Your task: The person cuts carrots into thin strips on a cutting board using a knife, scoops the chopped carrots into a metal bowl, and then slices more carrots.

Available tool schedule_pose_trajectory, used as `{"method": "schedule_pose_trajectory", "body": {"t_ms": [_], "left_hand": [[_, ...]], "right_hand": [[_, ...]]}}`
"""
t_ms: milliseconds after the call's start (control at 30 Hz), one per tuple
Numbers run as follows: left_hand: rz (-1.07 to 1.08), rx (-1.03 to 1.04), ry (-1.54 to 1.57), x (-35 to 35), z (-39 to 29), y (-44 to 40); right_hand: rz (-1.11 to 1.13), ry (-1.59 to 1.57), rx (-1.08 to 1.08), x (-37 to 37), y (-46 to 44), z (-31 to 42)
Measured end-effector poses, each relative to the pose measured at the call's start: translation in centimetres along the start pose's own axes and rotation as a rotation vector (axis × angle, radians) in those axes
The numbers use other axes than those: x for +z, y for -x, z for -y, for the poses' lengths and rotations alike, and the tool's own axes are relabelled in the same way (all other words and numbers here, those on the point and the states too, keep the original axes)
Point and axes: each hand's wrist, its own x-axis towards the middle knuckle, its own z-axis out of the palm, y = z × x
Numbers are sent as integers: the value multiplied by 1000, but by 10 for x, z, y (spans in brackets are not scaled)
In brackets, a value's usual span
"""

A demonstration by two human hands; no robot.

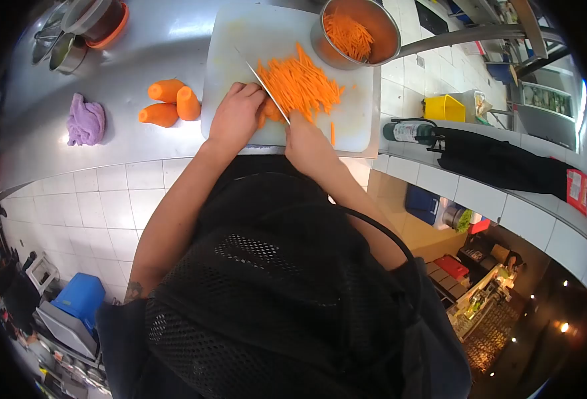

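Note:
My right hand is wrapped around the handle of a kitchen knife, whose long blade points away to the upper left. Close against the blade's left side, my left hand has its fingers curled down on a piece of carrot, mostly hidden by the hand and knife. To the right of the blade lies a heap of carrot strips. All of this rests on a white cutting board. A metal pot holding more strips sits on the board's upper right corner.
Three peeled carrot pieces lie left of the board on the steel counter. Further left are a crumpled purple cloth and several metal containers. A green cylinder lies on a tiled ledge at right.

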Motion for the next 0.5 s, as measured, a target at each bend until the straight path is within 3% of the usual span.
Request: {"method": "schedule_pose_trajectory", "body": {"t_ms": [200, 367, 500], "left_hand": [[-40, 6, 4, 4, 3, 1], [-89, 10, 18, 9, 4, 6], [-126, 37, 39, 11, 7, 3]], "right_hand": [[171, -9, 7, -56, 1, 46], [136, 65, 74, -4, 1, 8], [91, 40, -24, -23, -21, 23]]}}
